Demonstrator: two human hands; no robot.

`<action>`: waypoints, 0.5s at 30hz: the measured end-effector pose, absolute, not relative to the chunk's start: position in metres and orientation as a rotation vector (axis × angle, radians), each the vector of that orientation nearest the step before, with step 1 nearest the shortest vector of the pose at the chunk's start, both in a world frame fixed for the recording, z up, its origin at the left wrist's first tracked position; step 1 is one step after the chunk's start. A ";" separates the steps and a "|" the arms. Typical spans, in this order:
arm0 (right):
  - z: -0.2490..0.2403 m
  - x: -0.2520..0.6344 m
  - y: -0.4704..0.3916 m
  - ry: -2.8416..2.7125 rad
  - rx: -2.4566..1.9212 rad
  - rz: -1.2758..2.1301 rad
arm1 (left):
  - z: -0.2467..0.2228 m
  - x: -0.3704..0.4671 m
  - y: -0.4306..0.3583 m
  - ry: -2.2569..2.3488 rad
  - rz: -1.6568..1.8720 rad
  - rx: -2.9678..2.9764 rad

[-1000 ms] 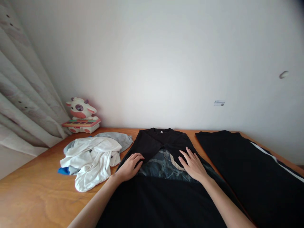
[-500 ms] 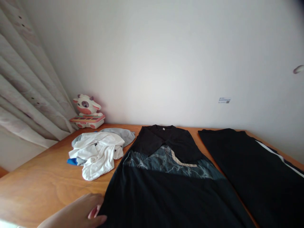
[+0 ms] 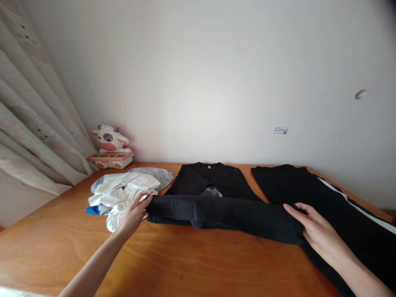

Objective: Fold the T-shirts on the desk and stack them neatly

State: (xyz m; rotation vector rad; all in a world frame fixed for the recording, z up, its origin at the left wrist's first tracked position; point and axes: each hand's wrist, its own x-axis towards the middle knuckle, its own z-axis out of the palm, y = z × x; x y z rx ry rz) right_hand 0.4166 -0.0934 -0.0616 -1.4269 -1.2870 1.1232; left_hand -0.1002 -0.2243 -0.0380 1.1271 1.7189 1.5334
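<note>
A black shirt (image 3: 206, 175) lies on the wooden table with its collar toward the wall and its sleeves folded inward. Its lower part is lifted and doubled up into a dark band across the middle. At the band's left corner, my left hand (image 3: 137, 210) is closed on the fabric. The right end is pinched by my right hand (image 3: 312, 225), thumb on top. Between the sleeves a small patch of the grey marbled print shows; the band hides the rest.
A heap of white and grey clothes (image 3: 123, 192) with a blue piece lies to the left. Black trousers (image 3: 287, 185) with a white stripe are spread on the right. A cow toy keyboard (image 3: 109, 148) stands in the back corner by a curtain (image 3: 34, 123).
The shirt's lower part, flat before, is now raised and brought toward the collar, baring the table in front. My right hand has come into view. My left hand has moved forward.
</note>
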 end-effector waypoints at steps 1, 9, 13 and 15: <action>-0.061 0.410 -0.088 -1.303 -1.397 1.130 | -0.044 -0.101 -0.219 1.797 1.429 1.307; -0.082 0.398 -0.091 -2.239 -1.439 0.698 | -0.073 -0.099 -0.220 1.942 0.571 2.145; -0.077 0.414 -0.104 -2.296 -1.401 0.736 | -0.053 -0.103 -0.238 1.909 0.449 2.114; -0.079 0.436 -0.119 -2.217 -1.452 0.768 | -0.042 -0.111 -0.257 1.881 0.310 2.077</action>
